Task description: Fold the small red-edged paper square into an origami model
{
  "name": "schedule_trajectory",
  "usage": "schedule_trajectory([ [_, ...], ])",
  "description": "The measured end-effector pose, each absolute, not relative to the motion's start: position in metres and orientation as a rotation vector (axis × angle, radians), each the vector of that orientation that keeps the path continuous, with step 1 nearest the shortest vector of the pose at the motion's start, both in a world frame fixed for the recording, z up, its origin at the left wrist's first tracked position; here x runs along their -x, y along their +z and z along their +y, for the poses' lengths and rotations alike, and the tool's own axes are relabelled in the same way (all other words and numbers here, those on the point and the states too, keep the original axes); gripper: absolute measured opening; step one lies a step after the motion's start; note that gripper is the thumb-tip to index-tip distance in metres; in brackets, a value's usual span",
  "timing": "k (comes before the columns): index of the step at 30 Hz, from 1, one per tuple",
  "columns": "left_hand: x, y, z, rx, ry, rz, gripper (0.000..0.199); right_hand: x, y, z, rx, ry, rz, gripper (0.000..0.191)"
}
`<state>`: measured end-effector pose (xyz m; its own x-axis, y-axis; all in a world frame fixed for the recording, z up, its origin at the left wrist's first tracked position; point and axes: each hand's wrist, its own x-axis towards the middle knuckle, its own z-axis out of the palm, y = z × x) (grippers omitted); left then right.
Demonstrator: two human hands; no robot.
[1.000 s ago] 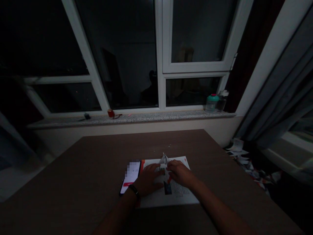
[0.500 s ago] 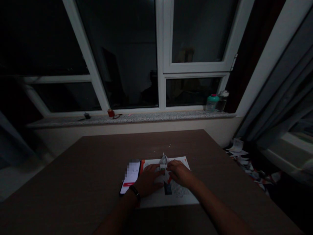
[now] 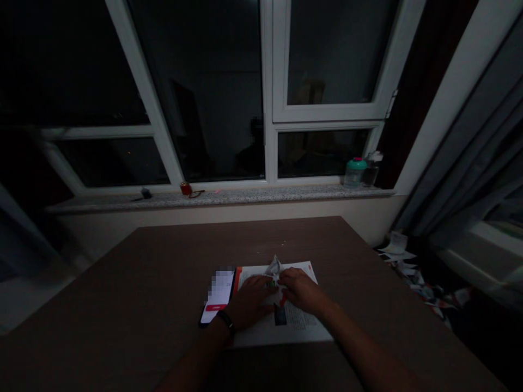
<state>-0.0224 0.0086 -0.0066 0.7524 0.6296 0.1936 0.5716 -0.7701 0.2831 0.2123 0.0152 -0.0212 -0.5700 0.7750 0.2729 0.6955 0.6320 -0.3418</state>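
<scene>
A small piece of folded paper [image 3: 275,265], whitish with a pointed top and a bit of red, is between my hands on top of a printed booklet [image 3: 281,333]. From the left, my left hand [image 3: 251,302] holds the folded paper down, with its fingers over it and its thumb near the lower edge. My right hand [image 3: 304,291] grips the right side of the same paper with bent fingers. Part of the fold is hidden under my fingers. A lit phone [image 3: 218,294] lies just left of the booklet, beside my left wrist with its dark band [image 3: 225,321].
The brown table [image 3: 163,261] reaches to the wall below a window. On the granite sill [image 3: 253,195] stand a red jar [image 3: 186,188], a teal-lidded bottle [image 3: 354,172] and a clear bottle [image 3: 371,169]. Loose papers [image 3: 408,272] are heaped right of the table.
My left fingers have shifted slightly over the folded paper, covering more of its middle. Its pointed tip has moved a little to the right. The phone and booklet remain in place.
</scene>
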Motion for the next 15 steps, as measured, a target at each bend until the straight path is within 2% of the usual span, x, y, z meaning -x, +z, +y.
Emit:
schedule_trajectory([
  [3, 0.022, -0.007, 0.008, -2.738, 0.438, 0.963, 0.036, -0.21, -0.021, 0.014, 1.181, 0.269, -2.455, 0.025],
  [9, 0.015, -0.008, 0.01, -2.657, 0.519, 1.121, 0.01, -0.203, -0.017, 0.009, 1.151, 0.291, -2.459, 0.026],
  [15, 0.009, -0.011, 0.008, -2.614, 0.593, 1.209, 0.011, -0.199, -0.017, 0.01, 1.203, 0.297, -2.457, 0.021],
])
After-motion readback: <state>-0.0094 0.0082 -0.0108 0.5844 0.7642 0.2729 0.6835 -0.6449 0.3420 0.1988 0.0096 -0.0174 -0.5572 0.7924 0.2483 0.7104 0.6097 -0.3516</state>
